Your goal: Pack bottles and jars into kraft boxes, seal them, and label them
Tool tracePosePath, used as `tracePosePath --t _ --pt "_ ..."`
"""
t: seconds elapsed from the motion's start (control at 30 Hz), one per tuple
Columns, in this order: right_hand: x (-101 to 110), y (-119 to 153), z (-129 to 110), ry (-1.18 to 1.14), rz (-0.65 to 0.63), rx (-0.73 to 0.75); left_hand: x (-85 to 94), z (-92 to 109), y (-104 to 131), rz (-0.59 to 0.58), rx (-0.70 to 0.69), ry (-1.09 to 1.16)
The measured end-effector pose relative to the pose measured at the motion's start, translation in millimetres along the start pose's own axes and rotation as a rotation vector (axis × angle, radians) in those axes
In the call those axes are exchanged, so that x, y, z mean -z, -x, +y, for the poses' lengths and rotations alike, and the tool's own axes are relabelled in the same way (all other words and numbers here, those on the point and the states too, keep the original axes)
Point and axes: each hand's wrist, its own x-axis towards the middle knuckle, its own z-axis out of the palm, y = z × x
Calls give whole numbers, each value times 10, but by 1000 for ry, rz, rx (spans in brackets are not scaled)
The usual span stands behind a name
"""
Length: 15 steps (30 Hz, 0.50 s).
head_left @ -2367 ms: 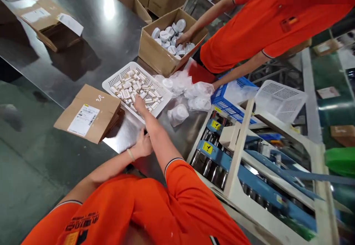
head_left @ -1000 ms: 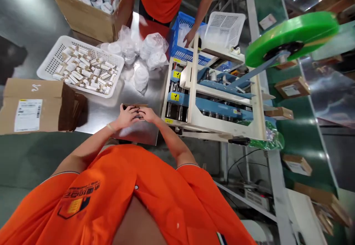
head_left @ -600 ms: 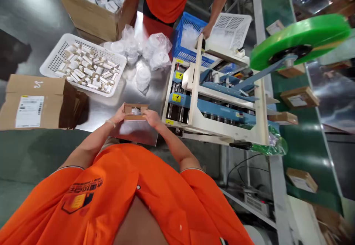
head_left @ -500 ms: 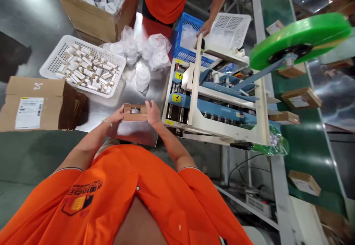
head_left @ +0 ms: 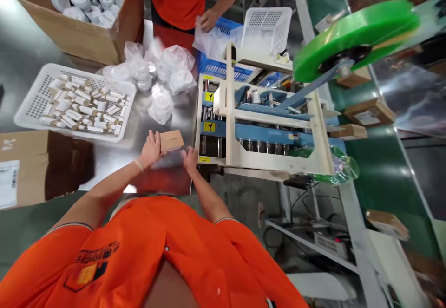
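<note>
A small brown cardboard box (head_left: 171, 140) is held just above the metal table, its top flap folded shut. My left hand (head_left: 151, 149) grips the box at its left end. My right hand (head_left: 190, 158) is just off the box's lower right corner, thumb and fingers slightly apart, with nothing visible in it. To the upper left of my hands, a white perforated basket (head_left: 26, 115) holds several small white-labelled bottles. Clear bags of round white items (head_left: 162, 103) lie beyond the box.
Right of my hands stands a box-sealing machine (head_left: 258, 134) with a green tape roll (head_left: 355, 38). A co-worker's hand (head_left: 209, 20) holds clear plastic over a blue crate (head_left: 212, 66). A large carton (head_left: 80, 38) and a folded carton stack (head_left: 28, 164) stand left. Boxes lie on the green conveyor (head_left: 369, 159).
The box has gone from open to shut on top. My right hand has come off its right end and lowered. The co-worker's hand has left the machine and lifted clear plastic.
</note>
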Motion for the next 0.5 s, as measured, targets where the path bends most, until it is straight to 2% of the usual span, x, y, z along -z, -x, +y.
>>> tracePosePath --t 0.07,0.17,0.3,0.4,0.5 --pt "-101 -10 65 56 -35 -31 79 184 -485 -17 -25 -6" --pt "-188 -8 123 86 -51 -1 179 508 -1200 -33 -24 1" --pt "-220 -19 168 130 -130 5 165 883 -2025 -14 -38 38" --pt "-255 -23 216 149 -147 13 70 1183 -2556 -44 -153 155" --pt "-292 -24 277 137 -87 53 -58 1547 -2877 -110 -332 329"
